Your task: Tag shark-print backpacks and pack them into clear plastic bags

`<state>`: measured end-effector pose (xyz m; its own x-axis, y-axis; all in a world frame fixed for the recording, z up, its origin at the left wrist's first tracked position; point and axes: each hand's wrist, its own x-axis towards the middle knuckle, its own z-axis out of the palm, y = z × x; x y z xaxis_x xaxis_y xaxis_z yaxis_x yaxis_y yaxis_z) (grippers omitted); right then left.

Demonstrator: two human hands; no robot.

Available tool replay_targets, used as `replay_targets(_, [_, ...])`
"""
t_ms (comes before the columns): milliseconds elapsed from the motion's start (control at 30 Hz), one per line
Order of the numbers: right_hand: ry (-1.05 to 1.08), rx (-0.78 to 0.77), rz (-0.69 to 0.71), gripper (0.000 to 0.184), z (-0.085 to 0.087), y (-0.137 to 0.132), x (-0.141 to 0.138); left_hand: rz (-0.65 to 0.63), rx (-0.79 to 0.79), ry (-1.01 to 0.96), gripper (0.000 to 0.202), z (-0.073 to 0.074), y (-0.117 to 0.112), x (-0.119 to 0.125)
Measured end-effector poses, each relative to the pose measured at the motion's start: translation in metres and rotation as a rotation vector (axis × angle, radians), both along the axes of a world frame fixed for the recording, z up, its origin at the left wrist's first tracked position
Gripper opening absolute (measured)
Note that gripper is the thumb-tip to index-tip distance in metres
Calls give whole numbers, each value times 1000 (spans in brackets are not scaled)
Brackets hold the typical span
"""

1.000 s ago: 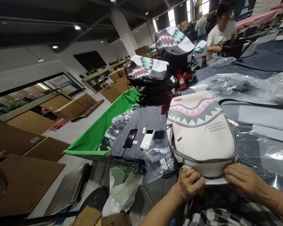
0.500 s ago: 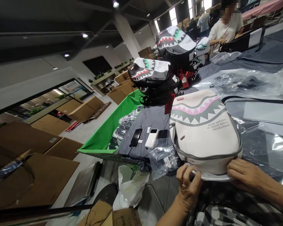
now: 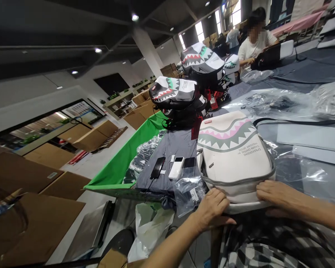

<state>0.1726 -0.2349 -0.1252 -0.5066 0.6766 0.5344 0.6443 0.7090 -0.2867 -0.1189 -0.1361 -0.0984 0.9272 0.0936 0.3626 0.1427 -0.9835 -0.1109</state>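
Observation:
A pale backpack with a grey-and-pink shark-teeth print lies on its back at the table's edge in front of me, its printed text upside down to me. Its near end faces my lap. My left hand grips the near left corner, fingers over the top and thumb below the edge. At the near right corner, my right hand has its fingers curled against the bag, with the fingertips partly hidden. A clear plastic bag with a white label lies just left of the backpack.
Left on the table are a white handheld device and a black phone. Stacked black-and-white backpacks stand behind. A green-lined bin holds wrapped goods. Clear plastic sheeting lies right. Across the table a co-worker handles a black bag.
My left hand has turned from pinching the near edge to lying over the corner with its back up. The light strip along that edge now sits flatter. The view has shifted slightly.

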Motion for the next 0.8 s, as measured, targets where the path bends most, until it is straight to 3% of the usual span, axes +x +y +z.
replay_targets(67, [-17,-76,20,11,22,6,11,-17,-17,94,63,35,8,5])
replay_targets(133, [-31,-52,18,14,46,14,21,-18,19,140,63,71,14,12])
replay_targets(233, [-30,168,-38,16,78,25,30,8,118,97,53,112,23,27])
replay_targets(300, [-2,350,-151,14,92,29,30,37,149,-5,49,126,27,39])
replay_targets(400, [43,520,-363,8,100,28,22,67,151,-153,43,132,30,56])
replay_targets(500, [39,539,-474,9,98,21,10,132,201,-277,26,123,28,66])
replay_targets(600, [3,453,-409,22,92,14,4,235,321,-385,24,107,25,68])
replay_targets(667, [-7,394,-313,19,85,12,7,269,339,-365,22,98,22,65])
replay_targets(733, [19,389,-239,11,77,12,15,199,280,-250,15,94,19,60])
replay_targets(800, [56,441,-239,22,68,15,22,34,185,-60,17,96,16,54])
